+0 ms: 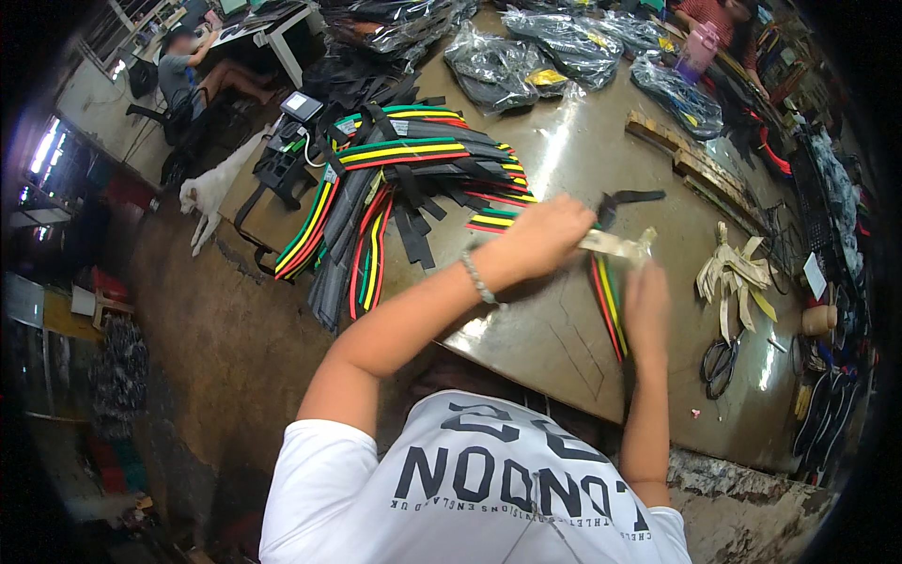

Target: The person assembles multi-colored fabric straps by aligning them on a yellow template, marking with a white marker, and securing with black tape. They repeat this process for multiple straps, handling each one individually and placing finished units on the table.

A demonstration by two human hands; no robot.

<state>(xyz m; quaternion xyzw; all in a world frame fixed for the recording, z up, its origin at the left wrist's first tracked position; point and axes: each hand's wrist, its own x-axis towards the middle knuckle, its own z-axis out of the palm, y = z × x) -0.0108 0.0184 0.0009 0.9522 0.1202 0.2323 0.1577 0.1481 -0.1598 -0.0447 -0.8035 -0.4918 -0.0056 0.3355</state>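
My left hand is closed around a striped strap in green, yellow, red and black. One piece of the striped strap sticks out left of the fist. Another striped length hangs down between my hands over the table. From the left fist a cream strip runs across to my right hand. The right hand is smeared by motion, and its fingers cannot be made out. A short black strap lies just beyond the left fingers.
A heap of striped straps covers the table's left part. Plastic-wrapped bundles line the far side. Wooden bars, a bunch of cream strips and scissors lie right. A white dog is on the floor; other people sit further off.
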